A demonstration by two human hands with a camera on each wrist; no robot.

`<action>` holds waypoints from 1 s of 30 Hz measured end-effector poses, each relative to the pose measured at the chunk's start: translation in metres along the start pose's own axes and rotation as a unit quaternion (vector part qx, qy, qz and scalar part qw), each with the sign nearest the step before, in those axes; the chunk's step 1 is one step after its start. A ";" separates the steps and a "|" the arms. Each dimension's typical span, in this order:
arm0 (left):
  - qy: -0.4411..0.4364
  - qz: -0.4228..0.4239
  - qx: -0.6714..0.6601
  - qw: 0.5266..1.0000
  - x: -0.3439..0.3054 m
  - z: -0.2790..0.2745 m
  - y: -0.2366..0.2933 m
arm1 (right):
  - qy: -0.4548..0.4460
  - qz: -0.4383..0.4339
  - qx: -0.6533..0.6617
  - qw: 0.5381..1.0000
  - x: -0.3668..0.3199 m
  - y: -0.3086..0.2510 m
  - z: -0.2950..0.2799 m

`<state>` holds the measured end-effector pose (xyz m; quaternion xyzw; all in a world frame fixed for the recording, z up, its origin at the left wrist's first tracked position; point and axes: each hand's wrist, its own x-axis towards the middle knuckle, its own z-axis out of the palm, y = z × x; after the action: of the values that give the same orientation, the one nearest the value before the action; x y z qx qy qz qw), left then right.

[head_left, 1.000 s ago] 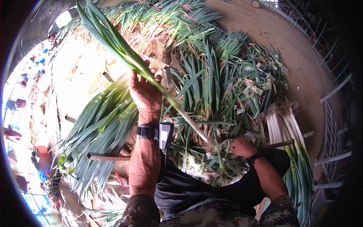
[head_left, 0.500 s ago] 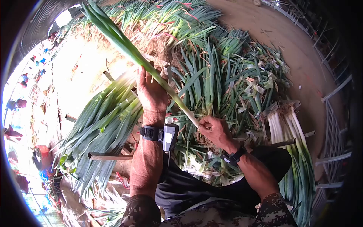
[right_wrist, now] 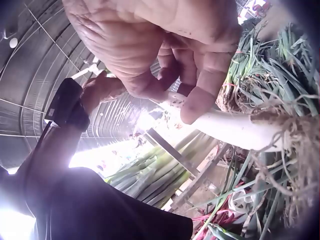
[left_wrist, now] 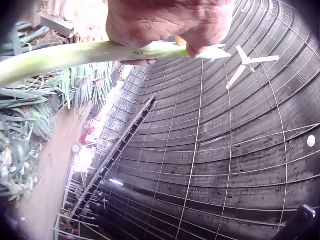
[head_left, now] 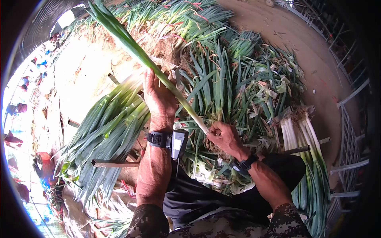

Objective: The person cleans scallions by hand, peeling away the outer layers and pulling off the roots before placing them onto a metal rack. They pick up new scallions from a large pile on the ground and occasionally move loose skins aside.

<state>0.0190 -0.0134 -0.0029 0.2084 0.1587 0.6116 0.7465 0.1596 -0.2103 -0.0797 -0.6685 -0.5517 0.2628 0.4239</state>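
A long green onion slants across the head view, leaves toward the upper left. My left hand grips it around the middle of the stalk; in the left wrist view the left hand lies over the pale green stalk. The right hand pinches the white part near the root end. In the right wrist view, thumb and finger of the right hand meet on the white shank, with stringy roots beyond them.
A leafy onion bundle lies on a wooden rack at left. Another bundle stands at right. Loose onions and trimmings pile up ahead, beside brown ground.
The right hand has moved up and left from the trimmings to the white end of the onion. The left hand and onion have shifted slightly right.
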 end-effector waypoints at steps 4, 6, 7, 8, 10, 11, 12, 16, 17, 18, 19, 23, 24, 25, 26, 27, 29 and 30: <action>0.046 0.045 0.053 0.997 -0.003 0.006 0.003 | 0.041 -0.097 0.050 0.993 -0.002 0.006 0.003; 0.061 0.059 0.060 0.995 0.002 0.001 0.006 | 0.043 -0.033 0.220 0.974 -0.012 0.009 0.006; 0.063 0.062 0.054 0.995 0.007 -0.006 0.010 | 0.043 0.000 0.302 0.952 -0.015 0.010 0.006; 0.066 0.064 0.048 0.995 0.011 -0.011 0.010 | 0.033 0.027 0.330 0.943 -0.019 0.013 0.000; 0.085 0.071 0.054 0.992 0.009 -0.005 0.018 | 0.014 0.084 0.386 0.919 -0.029 0.009 -0.016; 0.085 0.080 0.045 0.992 0.009 -0.005 0.020 | -0.011 0.073 0.367 0.927 -0.032 0.015 -0.023; 0.085 0.090 0.037 0.992 0.008 -0.004 0.023 | -0.030 0.071 0.269 0.960 -0.037 0.022 -0.030; 0.058 0.065 0.022 0.996 0.006 -0.010 0.016 | -0.138 0.064 -0.146 0.977 -0.066 0.057 -0.051; 0.053 0.073 0.034 0.995 0.009 -0.011 0.017 | -0.199 0.089 -0.229 0.949 -0.079 0.085 -0.053; 0.027 0.074 0.026 0.997 0.013 -0.010 0.020 | -0.253 0.112 -0.308 0.910 -0.085 0.103 -0.053; 0.002 0.074 0.019 0.997 0.014 -0.008 0.025 | -0.214 0.102 -0.272 0.933 -0.085 0.107 -0.053; -0.064 0.084 -0.014 0.994 0.014 -0.008 0.029 | -0.077 0.085 -0.078 0.990 -0.080 0.078 -0.050; -0.085 0.086 -0.019 0.992 0.016 -0.013 0.028 | -0.038 0.080 -0.017 0.996 -0.070 0.057 -0.049; -0.097 0.085 -0.031 0.991 0.017 -0.012 0.026 | -0.066 0.075 -0.032 0.995 -0.065 0.049 -0.050; -0.109 0.085 -0.043 0.989 0.017 -0.010 0.024 | -0.061 0.082 0.012 0.995 -0.063 0.037 -0.047; -0.097 0.082 -0.049 0.991 0.018 -0.011 0.022 | -0.058 0.089 0.055 0.993 -0.064 0.025 -0.040; -0.103 0.076 -0.066 0.990 0.017 -0.009 0.020 | -0.070 0.073 0.084 0.991 -0.067 0.032 -0.027; -0.110 0.069 -0.080 0.988 0.017 -0.011 0.019 | -0.100 0.095 0.079 0.987 -0.068 0.034 -0.028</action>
<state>0.0011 0.0076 -0.0029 0.2242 0.0111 0.6454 0.7301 0.1828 -0.2844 -0.1027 -0.6526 -0.5031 0.4102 0.3907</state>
